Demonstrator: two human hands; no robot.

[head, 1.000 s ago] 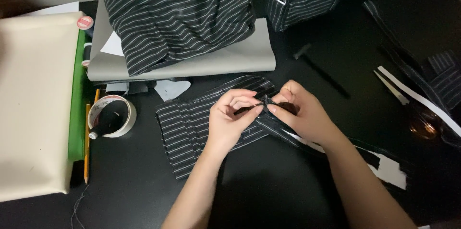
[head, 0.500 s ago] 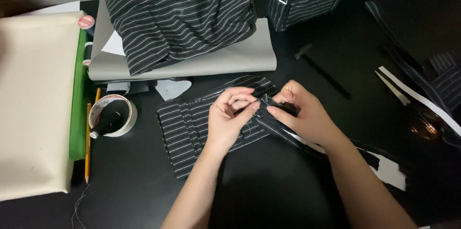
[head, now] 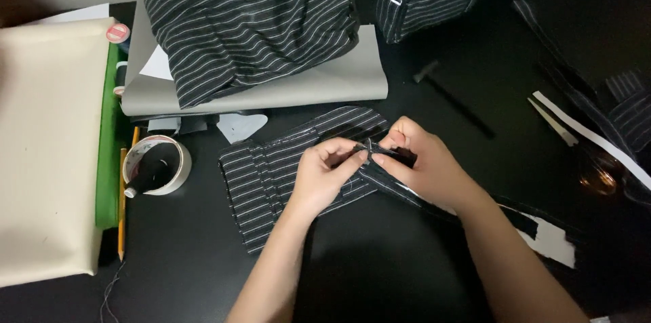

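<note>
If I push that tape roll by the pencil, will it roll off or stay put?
The tape roll lies flat on the black table, so it would probably slide rather than roll. It looks hollow and likely light. The pencil beside it may get nudged.

— What sort of place is this?

— A sewing or tailoring worktable. The black tabletop [head: 407, 269] is strewn with cloth: a heap of black fabric with thin white stripes [head: 247, 21] at twelve o'clock, lying on a grey sheet of stiff board [head: 325, 86].

— Anything besides cloth?

— A roll of clear tape [head: 157, 165] and a yellow pencil [head: 122, 204] at nine o'clock, beside a cream pad with a green edge [head: 47, 153]. White paper strips [head: 590, 136] lie at three o'clock.
</note>
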